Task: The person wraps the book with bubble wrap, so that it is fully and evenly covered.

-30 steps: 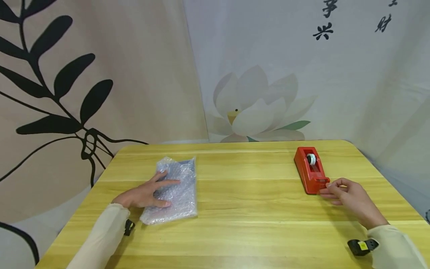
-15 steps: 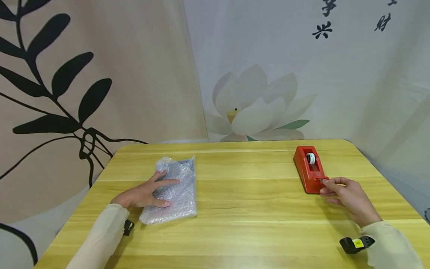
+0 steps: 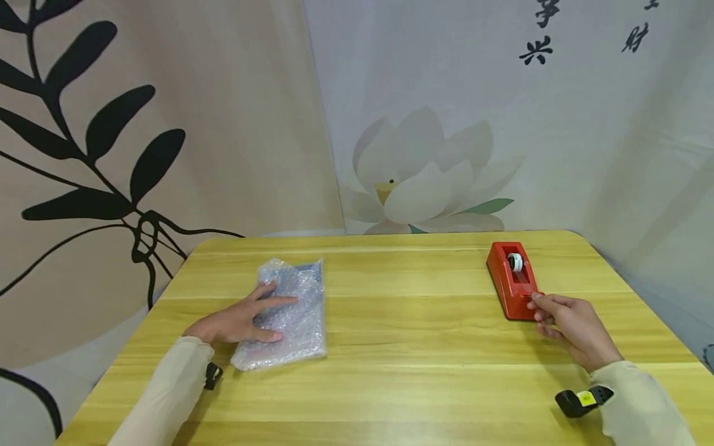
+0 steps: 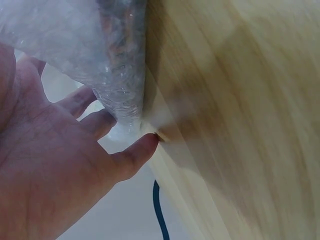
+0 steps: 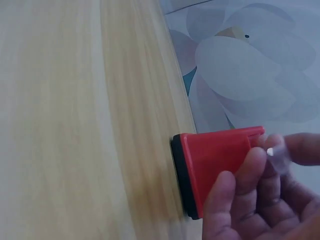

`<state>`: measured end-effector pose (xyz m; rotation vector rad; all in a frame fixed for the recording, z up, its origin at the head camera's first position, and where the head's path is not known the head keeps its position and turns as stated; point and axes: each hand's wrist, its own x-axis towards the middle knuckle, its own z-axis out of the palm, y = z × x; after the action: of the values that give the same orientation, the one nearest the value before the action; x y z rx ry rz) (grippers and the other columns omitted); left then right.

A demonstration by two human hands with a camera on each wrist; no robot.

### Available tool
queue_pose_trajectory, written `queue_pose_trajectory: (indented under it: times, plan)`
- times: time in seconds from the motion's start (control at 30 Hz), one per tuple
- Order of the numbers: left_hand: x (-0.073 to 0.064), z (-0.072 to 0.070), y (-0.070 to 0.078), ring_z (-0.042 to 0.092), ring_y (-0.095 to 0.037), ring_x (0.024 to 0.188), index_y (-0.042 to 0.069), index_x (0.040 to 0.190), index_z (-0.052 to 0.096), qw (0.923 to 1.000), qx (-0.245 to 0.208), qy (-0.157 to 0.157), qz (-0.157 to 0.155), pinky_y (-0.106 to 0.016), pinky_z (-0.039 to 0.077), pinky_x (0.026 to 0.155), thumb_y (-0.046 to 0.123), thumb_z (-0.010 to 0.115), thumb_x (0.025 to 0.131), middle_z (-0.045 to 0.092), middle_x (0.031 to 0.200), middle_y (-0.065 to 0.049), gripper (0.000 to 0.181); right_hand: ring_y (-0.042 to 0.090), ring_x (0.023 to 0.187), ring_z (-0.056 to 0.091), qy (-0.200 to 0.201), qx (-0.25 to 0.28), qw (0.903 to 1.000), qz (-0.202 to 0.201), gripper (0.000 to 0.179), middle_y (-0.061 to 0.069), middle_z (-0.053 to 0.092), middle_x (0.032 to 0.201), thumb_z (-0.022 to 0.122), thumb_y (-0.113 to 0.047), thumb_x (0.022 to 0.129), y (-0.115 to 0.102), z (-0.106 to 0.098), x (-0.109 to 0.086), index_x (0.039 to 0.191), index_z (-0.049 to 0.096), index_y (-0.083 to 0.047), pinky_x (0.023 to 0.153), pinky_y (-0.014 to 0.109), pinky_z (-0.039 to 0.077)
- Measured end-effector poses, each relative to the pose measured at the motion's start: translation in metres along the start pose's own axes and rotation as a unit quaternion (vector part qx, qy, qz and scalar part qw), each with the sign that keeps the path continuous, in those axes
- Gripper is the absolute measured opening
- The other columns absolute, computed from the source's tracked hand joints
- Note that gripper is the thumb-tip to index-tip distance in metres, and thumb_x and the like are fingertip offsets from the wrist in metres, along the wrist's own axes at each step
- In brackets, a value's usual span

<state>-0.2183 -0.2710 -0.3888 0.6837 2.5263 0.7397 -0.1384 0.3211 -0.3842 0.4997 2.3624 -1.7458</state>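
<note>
Flat on the wooden table [image 3: 401, 347] lies a thin rectangular package in clear bubble wrap [image 3: 304, 322]; what is inside looks bluish but cannot be made out. My left hand [image 3: 237, 319] rests on its left part with fingers spread; in the left wrist view the bubble wrap [image 4: 95, 45] partly covers those fingers. A red tape dispenser [image 3: 507, 285] with a small white-cored roll stands at the right. At its front cutter, my right hand [image 3: 574, 322] pinches a clear bit of tape [image 5: 281, 160] between thumb and finger; the other fingers curl beside the dispenser's red body [image 5: 215, 155].
Behind the table's far edge hangs a curtain [image 3: 435, 173] printed with a pale flower, dark leaves and writing. Bare wood lies between package and dispenser. Each sleeve has a small black device [image 3: 582, 401] at the wrist.
My right hand has shifted slightly left and its thumb and finger have moved up along the dispenser's front edge. The left hand and the package have stayed in place.
</note>
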Motion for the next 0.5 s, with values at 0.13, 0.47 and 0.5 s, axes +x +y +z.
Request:
queue_pose_trajectory:
  times: [0.13,0.47,0.5]
  plan:
    - [0.0004,0.0003,-0.0014,-0.008,-0.058,0.150,0.027,0.152,0.045,1.0000,-0.002,0.001,-0.001,-0.085,0.014,0.106,0.044,0.077,0.086,-0.005,0.168,-0.025,0.075,0.002,0.075,0.058,0.020,-0.010,0.9997,-0.008,0.039,-0.017,0.064,0.083,0.047,-0.033,0.106,0.0001,0.0018,0.0002,0.119,0.061,0.001,0.070,0.023,0.059]
    - [0.0023,-0.0010,-0.0038,-0.011,-0.055,0.152,0.027,0.152,0.045,1.0000,-0.003,0.000,-0.001,-0.085,0.013,0.107,0.044,0.077,0.086,-0.004,0.168,-0.024,0.075,0.001,0.071,0.060,0.090,-0.140,0.9846,-0.053,0.043,-0.009,0.068,0.080,0.054,-0.030,0.104,-0.0001,0.0074,-0.0012,0.122,0.062,0.008,0.061,0.022,0.054]
    - [0.0021,-0.0008,-0.0040,-0.011,-0.055,0.152,0.027,0.152,0.045,1.0000,-0.003,-0.001,-0.002,-0.085,0.013,0.107,0.044,0.077,0.086,-0.004,0.168,-0.024,0.075,0.003,0.070,0.059,0.096,-0.166,0.9793,-0.064,0.042,-0.006,0.069,0.081,0.054,-0.031,0.103,-0.0005,0.0081,-0.0015,0.119,0.064,0.008,0.060,0.023,0.052]
